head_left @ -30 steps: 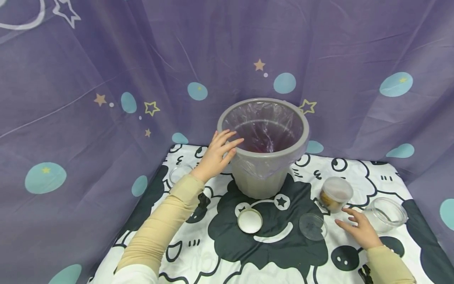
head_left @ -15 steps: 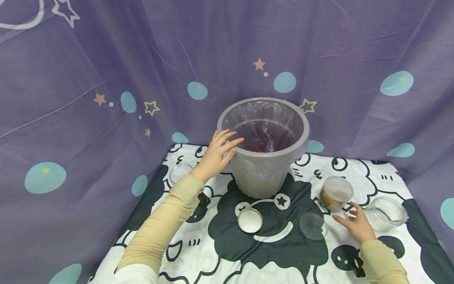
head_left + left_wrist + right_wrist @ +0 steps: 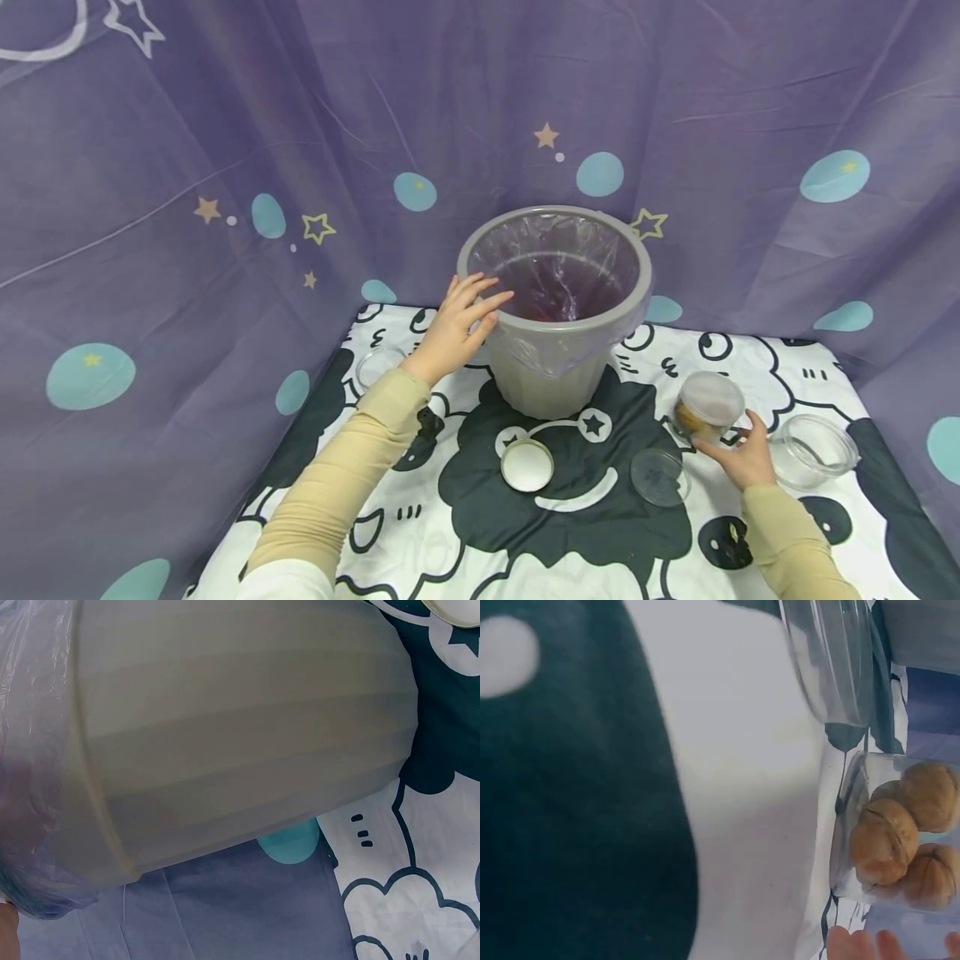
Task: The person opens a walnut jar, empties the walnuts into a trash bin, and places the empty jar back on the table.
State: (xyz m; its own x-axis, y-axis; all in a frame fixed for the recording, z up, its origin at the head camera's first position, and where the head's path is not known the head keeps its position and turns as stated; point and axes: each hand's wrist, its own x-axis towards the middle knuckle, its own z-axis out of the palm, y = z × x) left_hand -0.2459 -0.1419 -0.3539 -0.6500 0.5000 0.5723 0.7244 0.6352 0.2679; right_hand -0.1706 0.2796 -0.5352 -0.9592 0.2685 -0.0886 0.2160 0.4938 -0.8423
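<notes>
My left hand (image 3: 453, 329) rests with spread fingers on the near-left rim of a grey trash bin (image 3: 551, 379), lined with a clear plastic bag. The left wrist view is mostly filled by the bin's ribbed side. Low at the right stands a clear jar (image 3: 708, 410) with a frosted lid; several walnuts (image 3: 885, 844) show through its wall. My right hand (image 3: 741, 457) is right at the jar, thumb in front and fingers by its right side, not closed round it. In the right wrist view its fingertips (image 3: 844, 945) appear just below the jar.
An open clear jar (image 3: 813, 452) stands right of my right hand. A clear round lid (image 3: 660, 477) and a white lid with a gold rim (image 3: 527, 465) lie on the sheep-print cloth (image 3: 420, 542). Another clear round piece (image 3: 377, 367) is behind the left forearm. A purple curtain (image 3: 480, 100) hangs behind.
My right hand has moved left and slightly up to the walnut jar, away from the open jar. The left hand stays on the bin rim.
</notes>
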